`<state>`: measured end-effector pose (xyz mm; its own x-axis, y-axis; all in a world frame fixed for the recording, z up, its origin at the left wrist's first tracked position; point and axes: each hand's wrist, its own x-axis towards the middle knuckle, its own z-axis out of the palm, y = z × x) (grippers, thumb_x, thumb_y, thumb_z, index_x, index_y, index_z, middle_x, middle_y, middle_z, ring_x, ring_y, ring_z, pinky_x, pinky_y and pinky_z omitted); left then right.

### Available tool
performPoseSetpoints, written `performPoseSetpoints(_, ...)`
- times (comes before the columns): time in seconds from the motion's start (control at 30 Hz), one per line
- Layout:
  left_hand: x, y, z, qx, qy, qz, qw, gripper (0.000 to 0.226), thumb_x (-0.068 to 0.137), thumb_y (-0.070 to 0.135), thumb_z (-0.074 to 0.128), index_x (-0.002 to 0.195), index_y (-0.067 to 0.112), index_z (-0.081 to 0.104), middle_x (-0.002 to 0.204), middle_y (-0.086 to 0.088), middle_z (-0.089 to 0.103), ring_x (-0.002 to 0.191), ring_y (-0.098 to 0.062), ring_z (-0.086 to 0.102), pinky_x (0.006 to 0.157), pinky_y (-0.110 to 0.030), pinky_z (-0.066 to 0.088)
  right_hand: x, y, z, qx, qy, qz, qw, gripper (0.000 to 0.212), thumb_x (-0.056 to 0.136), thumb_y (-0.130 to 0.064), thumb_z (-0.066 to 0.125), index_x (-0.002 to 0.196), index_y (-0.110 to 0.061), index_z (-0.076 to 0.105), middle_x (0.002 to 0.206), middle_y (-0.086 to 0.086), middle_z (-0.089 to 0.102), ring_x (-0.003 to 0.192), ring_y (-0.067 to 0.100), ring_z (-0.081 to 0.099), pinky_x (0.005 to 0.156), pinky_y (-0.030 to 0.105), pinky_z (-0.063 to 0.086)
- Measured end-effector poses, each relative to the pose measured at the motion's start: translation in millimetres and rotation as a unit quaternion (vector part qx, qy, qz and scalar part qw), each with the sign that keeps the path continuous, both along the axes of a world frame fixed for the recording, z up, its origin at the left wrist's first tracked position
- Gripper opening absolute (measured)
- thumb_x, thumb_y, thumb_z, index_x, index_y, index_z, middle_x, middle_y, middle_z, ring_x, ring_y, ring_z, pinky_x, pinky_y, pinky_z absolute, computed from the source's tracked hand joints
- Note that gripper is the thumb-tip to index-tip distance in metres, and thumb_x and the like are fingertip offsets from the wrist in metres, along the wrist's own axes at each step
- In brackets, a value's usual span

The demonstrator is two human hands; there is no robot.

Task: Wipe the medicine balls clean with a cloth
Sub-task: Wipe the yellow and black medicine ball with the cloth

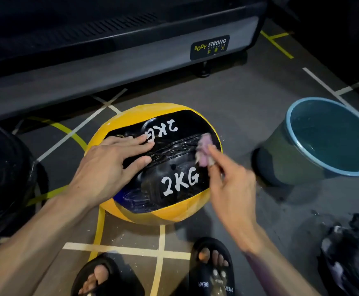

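A yellow and black medicine ball (170, 208) marked "2KG" sits on the floor in front of me. My left hand (110, 163) rests flat on its upper left side, fingers straight across the black panel. My right hand (229, 186) pinches a small pink cloth (204, 150) and holds it against the ball's upper right side; the hand and cloth are blurred. The black panel looks wet and shiny.
A blue-rimmed bucket (289, 129) holding water stands to the right of the ball. A dark round object (5, 171) lies at the left. A crumpled black bag (349, 253) lies at lower right. A treadmill base (118, 60) runs behind. My sandalled feet (212, 268) are below.
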<state>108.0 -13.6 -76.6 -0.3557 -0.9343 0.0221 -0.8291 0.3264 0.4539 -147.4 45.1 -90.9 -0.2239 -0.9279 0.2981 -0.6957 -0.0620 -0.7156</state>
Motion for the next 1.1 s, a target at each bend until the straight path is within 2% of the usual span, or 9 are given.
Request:
performPoseSetpoints(0.1,0.0,0.0,0.7,0.003,-0.002,-0.002,1.000,0.055,0.092,0.072,0.036,0.141,0.053,0.052,0.147,0.033,0.046,0.140,-0.006,0.042,0.111,-0.036,0.039,3.8,15.7,-2.2,-0.049,0.051,0.081,0.994,0.047,0.089,0.006,0.064,0.132,-0.013,0.067,0.127,0.000,0.069,0.096,0.002,0.068,0.089,0.013,0.052)
performPoseSetpoints(0.3,-4.1,-0.6,-0.8,-0.003,0.001,0.006,1.000,0.050,0.098,0.071,0.040,0.142,0.051,0.052,0.148,0.030,0.047,0.140,-0.008,0.043,0.112,-0.036,0.038,-30.3,-35.7,-16.5,0.039,0.037,-0.087,0.995,0.044,0.090,0.000,0.063,0.126,-0.023,0.072,0.070,0.010,0.069,0.059,0.014,0.043,0.064,0.029,0.044)
performPoseSetpoints(0.37,-6.4,-3.1,0.5,-0.003,-0.001,0.009,1.000,0.048,0.099,0.070,0.042,0.142,0.050,0.052,0.148,0.030,0.047,0.140,-0.009,0.043,0.112,-0.036,0.037,-7.9,-19.7,-3.0,-0.029,0.015,-0.044,0.998,0.040,0.090,0.003,0.066,0.123,-0.018,0.073,0.070,-0.002,0.068,0.061,-0.010,0.054,0.070,0.023,0.050)
performPoseSetpoints(0.43,-6.5,-4.0,1.4,-0.001,-0.006,0.005,1.000,0.054,0.094,0.073,0.037,0.141,0.051,0.053,0.147,0.030,0.048,0.138,-0.009,0.044,0.110,-0.036,0.038,17.3,7.9,5.3,-0.073,0.021,0.060,0.995,0.036,0.090,0.004,0.066,0.123,-0.010,0.072,0.096,-0.008,0.073,0.092,-0.024,0.058,0.082,0.007,0.051)
performPoseSetpoints(0.53,-4.8,-2.8,1.8,0.003,-0.005,0.004,1.000,0.057,0.092,0.075,0.034,0.140,0.052,0.053,0.147,0.031,0.048,0.138,-0.007,0.043,0.110,-0.036,0.039,14.9,16.7,0.8,-0.069,0.095,0.144,0.983,0.052,0.087,0.003,0.067,0.136,-0.016,0.064,0.139,-0.004,0.061,0.129,0.002,0.056,0.105,0.027,0.049)
performPoseSetpoints(0.7,-14.8,-7.2,4.9,-0.001,0.000,0.020,1.000,0.052,0.095,0.074,0.038,0.139,0.052,0.055,0.145,0.033,0.049,0.137,-0.008,0.044,0.109,-0.043,0.042,-30.8,-30.1,-6.4,-0.017,0.046,-0.026,0.998,0.042,0.087,0.005,0.069,0.124,-0.014,0.073,0.088,0.015,0.076,0.066,-0.006,0.054,0.069,-0.003,0.038)
performPoseSetpoints(0.8,-22.4,-14.2,8.5,-0.003,-0.009,0.022,1.000,0.060,0.088,0.077,0.034,0.137,0.053,0.057,0.143,0.035,0.049,0.133,-0.009,0.047,0.104,-0.049,0.045,-6.8,-18.2,4.4,-0.044,0.057,0.018,0.997,0.038,0.087,0.004,0.070,0.120,-0.014,0.074,0.101,0.000,0.076,0.083,0.001,0.066,0.088,-0.005,0.036)
performPoseSetpoints(0.93,-20.0,-18.6,10.6,0.012,-0.006,0.021,1.000,0.045,0.093,0.071,0.051,0.133,0.053,0.061,0.139,0.036,0.052,0.127,-0.012,0.052,0.103,-0.046,0.046,29.4,24.2,5.8,-0.055,0.190,0.228,0.954,0.043,0.087,-0.004,0.067,0.130,-0.010,0.066,0.133,0.004,0.061,0.116,0.021,0.056,0.097,0.033,0.052)
performPoseSetpoints(1.1,-19.4,-20.4,9.0,0.010,-0.003,0.025,1.000,0.048,0.091,0.072,0.050,0.134,0.052,0.061,0.139,0.036,0.052,0.125,-0.011,0.051,0.099,-0.043,0.047,-14.8,-20.6,-10.5,-0.032,0.130,0.080,0.988,0.041,0.090,-0.002,0.065,0.130,-0.009,0.067,0.121,0.007,0.060,0.103,0.017,0.050,0.091,0.024,0.043)
